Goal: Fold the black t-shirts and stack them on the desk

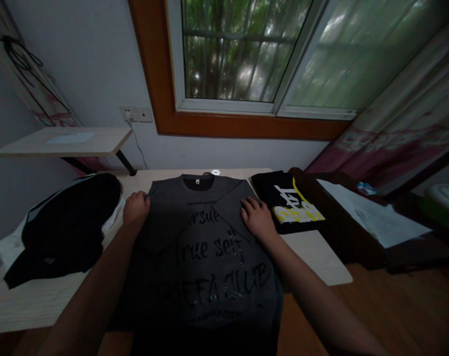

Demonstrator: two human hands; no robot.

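Note:
A dark grey T-shirt with black lettering lies front up on the table, its collar at the far side and its lower end hanging over the near edge. Its sleeves look folded inward across the chest. My left hand has its fingers curled together on the shirt's left shoulder edge, pinching the cloth. Over on the right edge, my right hand rests palm down with fingers spread on the fabric. Just beyond that hand is a folded black T-shirt with a white and yellow print.
A heap of black clothing on white cloth occupies the left of the light wooden table. A raised shelf stands behind it. Right of the table, a sheet of paper lies on dark furniture. A window is ahead.

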